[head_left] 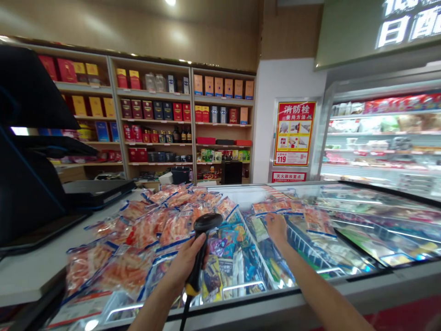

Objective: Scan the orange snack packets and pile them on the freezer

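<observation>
My left hand (189,255) is closed around the handle of a black and yellow barcode scanner (196,262), its head pointing up and away, its cable hanging below. Beneath and left of it, clear blue-edged bags of orange-pink food (138,230) lie heaped on the freezer's glass top. My right hand (276,226) reaches out over the glass, fingers curled, close to a row of similar bags (275,205). Whatever its fingertips hold, if anything, is hidden. Farther right, another such bag (319,219) lies apart on the glass.
Through the freezer glass, colourful packets (227,266) show beside wire basket dividers (257,250). A black checkout terminal (27,151) stands on the white counter (31,276) at left. Shelves of boxed goods (155,110) line the back; a lit chiller (386,138) is at right.
</observation>
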Demonstrator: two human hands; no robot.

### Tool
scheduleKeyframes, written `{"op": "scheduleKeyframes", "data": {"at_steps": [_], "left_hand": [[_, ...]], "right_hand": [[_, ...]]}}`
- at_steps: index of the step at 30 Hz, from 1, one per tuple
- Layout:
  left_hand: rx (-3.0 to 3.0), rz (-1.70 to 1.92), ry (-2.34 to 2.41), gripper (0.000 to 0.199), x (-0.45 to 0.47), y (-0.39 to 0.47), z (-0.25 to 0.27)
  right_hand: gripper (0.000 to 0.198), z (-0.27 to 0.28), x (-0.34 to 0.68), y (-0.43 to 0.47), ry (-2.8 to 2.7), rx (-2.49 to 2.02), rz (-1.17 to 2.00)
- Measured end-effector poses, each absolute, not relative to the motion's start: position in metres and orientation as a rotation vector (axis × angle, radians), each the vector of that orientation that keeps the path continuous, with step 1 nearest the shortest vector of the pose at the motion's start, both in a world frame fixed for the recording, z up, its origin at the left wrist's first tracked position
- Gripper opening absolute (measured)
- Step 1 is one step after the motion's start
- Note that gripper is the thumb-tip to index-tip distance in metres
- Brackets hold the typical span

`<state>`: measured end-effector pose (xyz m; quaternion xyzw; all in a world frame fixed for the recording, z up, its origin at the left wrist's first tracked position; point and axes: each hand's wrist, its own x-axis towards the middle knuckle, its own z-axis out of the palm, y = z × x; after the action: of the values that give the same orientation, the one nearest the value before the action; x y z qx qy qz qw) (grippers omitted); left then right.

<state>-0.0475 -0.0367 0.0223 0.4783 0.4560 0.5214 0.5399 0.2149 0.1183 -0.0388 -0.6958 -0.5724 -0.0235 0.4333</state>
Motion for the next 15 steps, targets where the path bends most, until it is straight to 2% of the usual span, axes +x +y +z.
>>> {"op": "scheduleKeyframes", "data": {"at_steps": [5, 15], "left_hand": [[1.16, 1.221, 1.094, 0.032, -0.05, -0.035, 0.021], [1.145, 1.204, 1.128, 0.038, -0.043, -0.016, 0.01]], "right_hand": [[0.033, -0.044, 0.147, 0.132, -1.563, -1.644, 0.076], [0.034, -0.017, 0.103, 0.169, -1.632, -1.72, 0.018]]}}
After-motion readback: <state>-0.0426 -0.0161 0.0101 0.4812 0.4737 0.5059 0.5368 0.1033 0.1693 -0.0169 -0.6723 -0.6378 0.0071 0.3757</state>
